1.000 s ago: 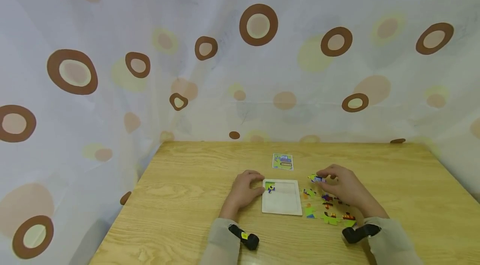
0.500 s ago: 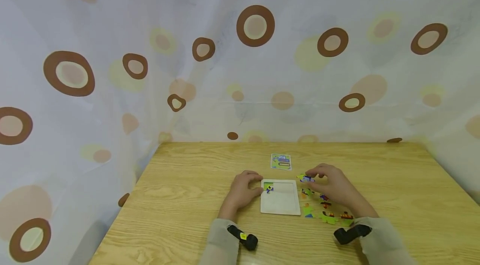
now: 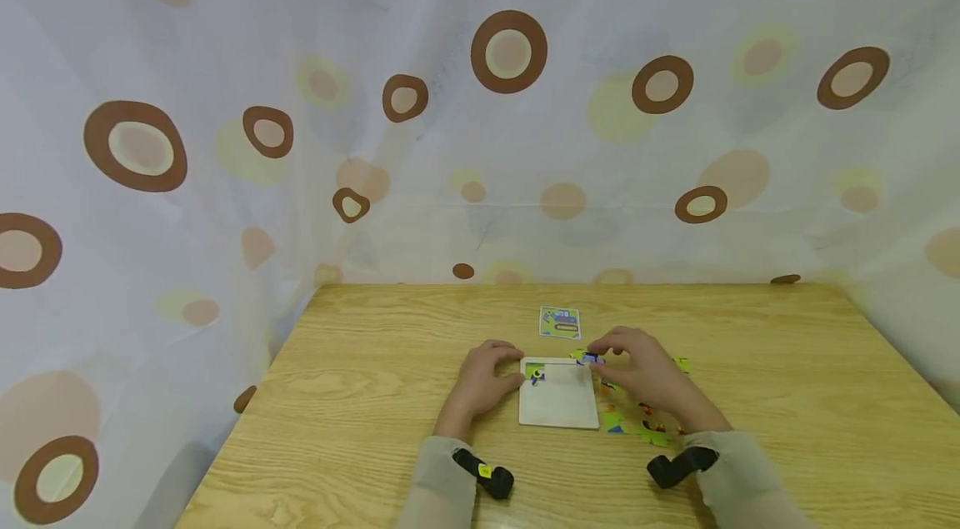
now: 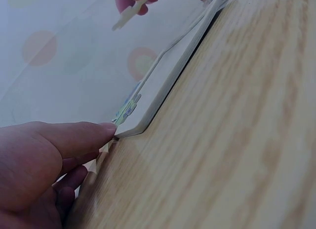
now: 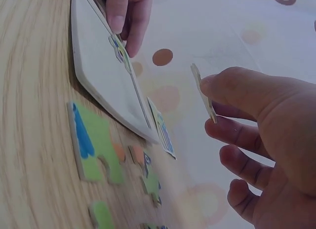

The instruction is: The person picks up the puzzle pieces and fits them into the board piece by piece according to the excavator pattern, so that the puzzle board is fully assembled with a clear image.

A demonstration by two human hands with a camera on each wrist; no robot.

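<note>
My right hand [image 3: 647,369] pinches a jigsaw piece [image 3: 588,358] between thumb and fingers, above the tray's upper right corner. In the right wrist view this piece [image 5: 202,93] is edge-on, its printed face hidden. The pale square puzzle tray [image 3: 558,409] lies flat on the table; one green and purple piece [image 3: 535,373] sits in its upper left corner. At the tray's left edge rests my left hand [image 3: 480,387], thumb and forefinger apart and touching it. In the left wrist view, the thumb [image 4: 91,136] meets the tray's corner [image 4: 136,128].
Loose jigsaw pieces lie right of the tray, among them a green and blue one [image 3: 613,419] and a green one [image 3: 655,433]; my right hand partly covers others. A small picture card [image 3: 560,322] lies beyond the tray. A patterned cloth [image 3: 480,137] hangs behind the wooden table [image 3: 360,396].
My right hand has carried the pinched piece leftward, from beside the loose pieces to over the tray's upper right corner. My left hand stays at the tray's left edge.
</note>
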